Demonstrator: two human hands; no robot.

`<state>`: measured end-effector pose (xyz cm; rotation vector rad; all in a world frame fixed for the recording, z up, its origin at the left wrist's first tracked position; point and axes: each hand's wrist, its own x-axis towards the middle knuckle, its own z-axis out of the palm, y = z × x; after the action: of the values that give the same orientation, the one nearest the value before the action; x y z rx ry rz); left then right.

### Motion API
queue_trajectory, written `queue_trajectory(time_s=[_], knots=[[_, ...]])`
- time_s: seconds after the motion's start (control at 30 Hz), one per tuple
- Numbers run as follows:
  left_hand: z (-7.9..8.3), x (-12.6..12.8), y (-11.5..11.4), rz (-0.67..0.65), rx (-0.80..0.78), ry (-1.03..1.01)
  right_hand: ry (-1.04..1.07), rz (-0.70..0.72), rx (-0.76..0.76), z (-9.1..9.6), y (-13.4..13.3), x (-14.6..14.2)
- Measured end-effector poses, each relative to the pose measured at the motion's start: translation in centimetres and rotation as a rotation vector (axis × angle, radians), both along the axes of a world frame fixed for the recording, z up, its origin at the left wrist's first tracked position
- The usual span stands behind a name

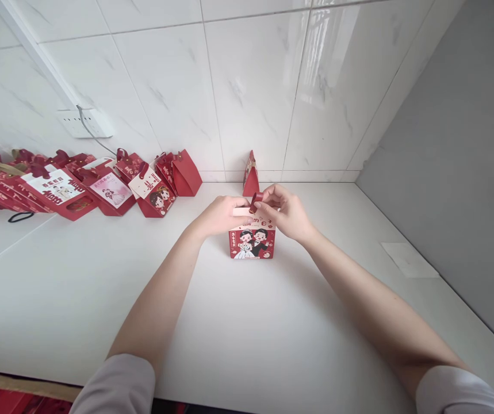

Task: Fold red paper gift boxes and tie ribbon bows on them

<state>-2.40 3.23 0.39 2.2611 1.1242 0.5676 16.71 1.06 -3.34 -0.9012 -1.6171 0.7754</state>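
pinching one ribbon (256, 198), the right hand (288, 213) has a closed grip; the left hand (224, 216) grips the top of one couple-printed box (252, 244), upright on the counter (247, 322), one red box (251, 178) behind.

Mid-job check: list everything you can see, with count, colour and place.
Held box: one, red and white, on the table, between the hands
Ribbon: one, dark red, atop held box
Rear box: one, red, near the wall
Left-side boxes: several, overlapping, mostly red, along the wall
Black loop: one, black, by left-side boxes
Sheet: one, white, table's right
Table: one, white, beneath
Wall: one, white tile, behind
Socket plate: one, white, left wall
Cable: one, grey, over socket plate
Panel: one, grey, right
Red items: uncountable, lower-left corner
Left hand: one, bare, gripping held box
Right hand: one, bare, pinching ribbon
Sleeves: two, pale, bottom
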Motion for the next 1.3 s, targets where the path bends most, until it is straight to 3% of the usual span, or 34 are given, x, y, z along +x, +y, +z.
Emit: queue_trajectory(time_s=[0.2, 0.6, 0.83, 1.1, 1.3], knots=[[0.8, -0.5, -0.2, -0.033, 0.119, -0.204, -0.004, 0.072, -0.107, -0.2, 0.3, 0.1], [-0.4, -0.2, 0.2, -0.024, 0.436, 0.009, -0.117, -0.031, -0.071, 0.3, 0.5, 0.9], [-1.8, -0.3, 1.0, -0.010, 0.624, -0.005, -0.141, -0.083, -0.028, 0.2, 0.6, 1.0], [-1.3, 0.1, 0.7, 0.002, 0.603, 0.060, -0.136, -0.113, -0.012, 0.0, 0.7, 0.9], [-0.8, 0.6, 0.1, 0.093, 0.403, -0.021, -0.137, -0.053, -0.029, 0.2, 0.6, 0.8]])
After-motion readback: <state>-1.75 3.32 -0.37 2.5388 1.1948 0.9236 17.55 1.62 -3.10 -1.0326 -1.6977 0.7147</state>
